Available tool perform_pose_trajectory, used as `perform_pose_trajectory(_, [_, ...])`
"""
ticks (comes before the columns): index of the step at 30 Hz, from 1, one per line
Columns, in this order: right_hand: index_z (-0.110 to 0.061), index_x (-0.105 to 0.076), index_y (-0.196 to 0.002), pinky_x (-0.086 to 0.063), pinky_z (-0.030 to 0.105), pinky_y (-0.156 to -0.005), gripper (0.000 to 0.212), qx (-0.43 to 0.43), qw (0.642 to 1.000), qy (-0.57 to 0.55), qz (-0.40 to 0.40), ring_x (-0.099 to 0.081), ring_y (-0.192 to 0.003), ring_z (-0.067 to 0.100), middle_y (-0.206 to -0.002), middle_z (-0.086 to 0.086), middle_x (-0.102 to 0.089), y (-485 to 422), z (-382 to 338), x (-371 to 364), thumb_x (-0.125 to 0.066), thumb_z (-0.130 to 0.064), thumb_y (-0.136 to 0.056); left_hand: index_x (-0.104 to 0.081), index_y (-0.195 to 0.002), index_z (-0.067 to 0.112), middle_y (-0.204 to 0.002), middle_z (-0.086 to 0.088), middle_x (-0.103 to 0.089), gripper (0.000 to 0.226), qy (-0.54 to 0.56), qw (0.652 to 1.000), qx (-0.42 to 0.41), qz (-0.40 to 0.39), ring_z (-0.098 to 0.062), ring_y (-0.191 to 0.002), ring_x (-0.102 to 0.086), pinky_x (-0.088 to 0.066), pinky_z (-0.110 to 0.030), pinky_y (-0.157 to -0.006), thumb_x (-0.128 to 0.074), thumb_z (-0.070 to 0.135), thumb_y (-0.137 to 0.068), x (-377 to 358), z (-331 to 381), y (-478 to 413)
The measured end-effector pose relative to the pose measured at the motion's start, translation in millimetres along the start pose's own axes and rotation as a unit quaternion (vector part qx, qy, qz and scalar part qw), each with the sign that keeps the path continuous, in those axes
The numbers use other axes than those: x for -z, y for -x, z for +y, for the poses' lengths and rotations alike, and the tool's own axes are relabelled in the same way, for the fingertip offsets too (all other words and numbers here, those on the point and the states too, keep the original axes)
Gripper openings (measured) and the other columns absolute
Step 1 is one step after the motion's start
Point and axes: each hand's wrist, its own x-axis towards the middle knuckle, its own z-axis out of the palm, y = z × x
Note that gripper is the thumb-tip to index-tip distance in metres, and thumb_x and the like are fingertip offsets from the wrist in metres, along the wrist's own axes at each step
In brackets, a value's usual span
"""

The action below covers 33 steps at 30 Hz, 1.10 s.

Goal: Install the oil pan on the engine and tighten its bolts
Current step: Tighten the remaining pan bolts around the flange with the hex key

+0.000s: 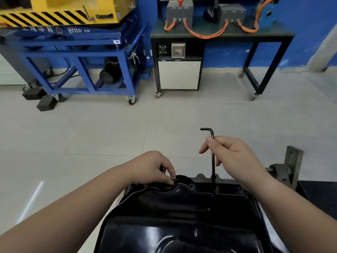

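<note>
Left hand: fingers are curling downward, fingertips pinching 1 bolt at the far rim of the oil pan.
Right hand: thumb and fingers are pinching the long shank of an L-shaped hex key, which is standing upright with its lower tip meeting the pan's far flange.
Both forearms are reaching forward, hands apart.
Oil pan: black, glossy, lying near centre between the 2 forearms.
</note>
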Motion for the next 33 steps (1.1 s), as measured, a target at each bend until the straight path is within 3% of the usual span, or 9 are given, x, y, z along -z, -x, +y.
perform_pose_trajectory(4, [-0.025, -0.069, -0.07, -0.045, 0.03, -0.061, 0.03, 0.048, 0.998, -0.011, -0.027, -0.051, -0.047, 0.01, -0.047, -0.006, -0.045, 0.6, -11.5, -0.1, -0.051, -0.034, -0.092, -0.074, -0.083, 0.027, -0.045, 0.022, -0.051, 0.01, -0.031, 1.0, 0.005, -0.006, 0.003, -0.042, -0.044, -0.03, -0.01, -0.046, -0.076, 0.023, -0.074, -0.2, -6.3, 0.3])
perform_pose_trajectory(10, [-0.022, -0.07, -0.072, -0.05, 0.021, -0.057, 0.018, 0.094, 0.992, -0.04, -0.078, -0.058, -0.054, 0.01, -0.062, -0.004, -0.065, 3.2, -16.6, -11.7, -0.058, -0.025, -0.085, -0.075, -0.088, 0.027, -0.046, 0.017, -0.05, 0.013, -0.04, 0.999, -0.007, -0.007, 0.002, -0.046, -0.045, -0.03, -0.012, -0.049, -0.074, 0.024, -0.076, -2.3, -10.2, 3.2])
perform_pose_trajectory(16, [-0.029, -0.067, -0.075, -0.052, 0.038, -0.069, 0.016, 0.136, 0.974, 0.121, -0.132, -0.062, -0.063, 0.011, -0.069, -0.006, -0.067, 7.6, -13.5, -24.3, -0.061, -0.023, -0.088, -0.075, -0.089, 0.027, -0.044, 0.019, -0.049, 0.013, -0.038, 0.999, -0.012, 0.001, 0.001, -0.047, -0.044, -0.029, -0.013, -0.048, -0.074, 0.025, -0.076, -4.5, -11.7, 4.7])
perform_pose_trajectory(20, [-0.026, -0.07, -0.086, -0.047, 0.03, -0.073, 0.013, 0.167, 0.946, 0.226, -0.159, -0.058, -0.075, 0.005, -0.074, -0.012, -0.064, 9.6, -14.4, -27.9, -0.057, -0.029, -0.091, -0.075, -0.088, 0.024, -0.043, 0.02, -0.049, 0.012, -0.024, 0.999, -0.015, 0.015, 0.003, -0.046, -0.044, -0.029, -0.011, -0.048, -0.075, 0.023, -0.076, -6.6, -14.9, 5.6])
perform_pose_trajectory(28, [-0.026, -0.066, -0.094, -0.043, 0.023, -0.076, 0.014, 0.195, 0.917, 0.291, -0.192, -0.054, -0.082, 0.005, -0.087, -0.01, -0.064, 12.8, -21.7, -31.5, -0.053, -0.025, -0.093, -0.074, -0.083, 0.023, -0.043, 0.019, -0.048, 0.008, -0.028, 0.999, -0.022, 0.028, 0.003, -0.046, -0.043, -0.029, -0.011, -0.047, -0.074, 0.022, -0.076, -8.8, -16.9, 7.6])
perform_pose_trajectory(31, [-0.021, -0.067, -0.097, -0.043, 0.027, -0.081, 0.014, 0.215, 0.901, 0.313, -0.211, -0.055, -0.088, 0.008, -0.093, -0.008, -0.063, 9.7, -25.1, -33.2, -0.054, -0.023, -0.093, -0.071, -0.073, 0.029, -0.056, 0.01, -0.051, 0.009, -0.027, 0.999, -0.029, 0.032, -0.003, -0.054, -0.044, -0.033, -0.019, -0.055, -0.075, 0.021, -0.074, -8.7, -19.1, 7.7])
perform_pose_trajectory(33, [-0.018, -0.067, -0.099, -0.044, 0.034, -0.082, 0.016, 0.222, 0.886, 0.339, -0.227, -0.058, -0.092, 0.014, -0.096, -0.004, -0.066, 6.1, -27.5, -36.2, -0.053, -0.024, -0.093, -0.057, -0.065, 0.032, -0.055, 0.01, -0.049, 0.023, -0.04, 0.998, -0.039, 0.033, -0.003, -0.054, -0.042, -0.032, -0.019, -0.055, -0.075, 0.02, -0.074, -8.9, -19.0, 7.3])
